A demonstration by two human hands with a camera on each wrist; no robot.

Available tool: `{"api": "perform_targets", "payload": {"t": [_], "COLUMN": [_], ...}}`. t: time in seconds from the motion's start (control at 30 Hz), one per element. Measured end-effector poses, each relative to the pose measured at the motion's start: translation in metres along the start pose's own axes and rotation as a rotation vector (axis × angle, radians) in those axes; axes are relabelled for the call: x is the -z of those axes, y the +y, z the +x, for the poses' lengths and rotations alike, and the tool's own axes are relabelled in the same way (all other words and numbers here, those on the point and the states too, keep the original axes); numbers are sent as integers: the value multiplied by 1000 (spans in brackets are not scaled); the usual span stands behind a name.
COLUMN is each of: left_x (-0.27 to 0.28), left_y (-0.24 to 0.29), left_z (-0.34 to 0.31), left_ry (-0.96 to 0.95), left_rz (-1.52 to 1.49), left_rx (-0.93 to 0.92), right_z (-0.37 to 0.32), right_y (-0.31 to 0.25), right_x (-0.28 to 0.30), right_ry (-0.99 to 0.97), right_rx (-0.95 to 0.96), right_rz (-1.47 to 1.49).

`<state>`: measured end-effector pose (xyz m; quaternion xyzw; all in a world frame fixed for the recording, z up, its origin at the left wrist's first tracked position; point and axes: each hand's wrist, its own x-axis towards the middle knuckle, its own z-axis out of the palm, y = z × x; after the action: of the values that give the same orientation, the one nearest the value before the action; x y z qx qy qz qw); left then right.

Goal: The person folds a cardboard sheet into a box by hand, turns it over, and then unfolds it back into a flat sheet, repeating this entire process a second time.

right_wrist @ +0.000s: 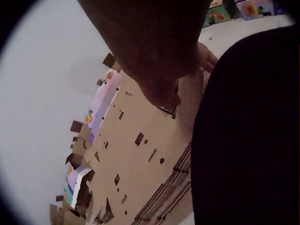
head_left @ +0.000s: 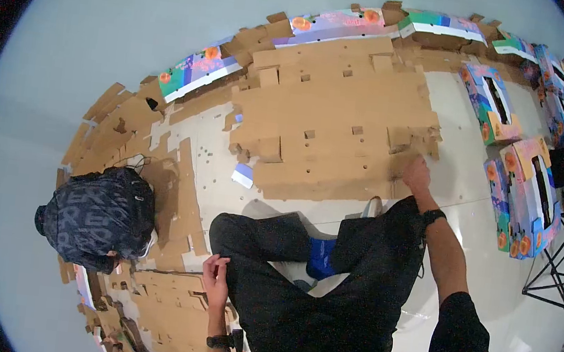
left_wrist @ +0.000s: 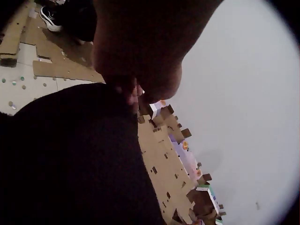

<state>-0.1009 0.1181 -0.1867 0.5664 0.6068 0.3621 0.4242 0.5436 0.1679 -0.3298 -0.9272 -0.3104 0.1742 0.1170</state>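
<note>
A stack of flat brown cardboard sheets with small cut-outs lies on the floor before the person; its layered edge shows in the right wrist view. The right hand is at the stack's near right corner; in the right wrist view the hand is over the cardboard, its grip hidden. Beside the knee of the dark trousers, the left hand rests with fingers loosely bent, holding nothing visible. The left wrist view shows that hand dark against the trouser leg.
Printed boxes stand at the right by a black folding stool frame. Printed cartons line the wall. Another person in a dark patterned jacket bends at the left, near more cardboard. Small scraps dot the floor.
</note>
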Motion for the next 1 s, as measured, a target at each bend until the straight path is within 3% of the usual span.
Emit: {"api": "perform_targets", "payload": {"t": [0.03,0.13,0.23,0.33,0.43,0.5,0.53,0.57,0.6,0.63,0.7,0.77,0.83,0.93,1.0], "left_x": [-2,-4,-7,-10,-20,-34,-47,-58,-70,-76,-86,-59,-26,13,29], "left_y": [0,4,7,16,24,30,59,79,98,97,147,150,128,79,38], "left_z": [2,3,7,8,7,0,-6,-15,-22,-34,-61,-91,-115,-149,-167], "left_ry": [5,14,-9,-70,-138,-245,-322,-444,-496,-446,-477,-610,-692,-685,-598], "left_rz": [1,17,39,76,70,103,158,34,46,251,340,222,142,150,212], "left_rx": [-8,-18,6,-22,-45,-35,-189,-85,-157,-419,-397,-362,-283,-122,-2], "right_z": [0,-26,11,7,-65,-160,-243,-294,-334,-373,-441,-478,-477,-453,-426], "right_y": [-1,-25,-24,-33,-58,-64,-92,-96,-105,-115,-137,-145,-108,-31,1], "right_x": [-4,27,-3,30,157,194,232,232,226,220,213,199,167,104,84], "right_ry": [54,182,106,482,192,-2,-264,-406,-583,-780,-1214,-1173,-989,-538,-386], "right_rx": [-27,130,255,530,551,522,226,296,499,711,1048,1163,963,405,316], "right_rz": [-53,-45,103,49,484,813,993,1127,1109,1092,1167,808,702,640,629]}}
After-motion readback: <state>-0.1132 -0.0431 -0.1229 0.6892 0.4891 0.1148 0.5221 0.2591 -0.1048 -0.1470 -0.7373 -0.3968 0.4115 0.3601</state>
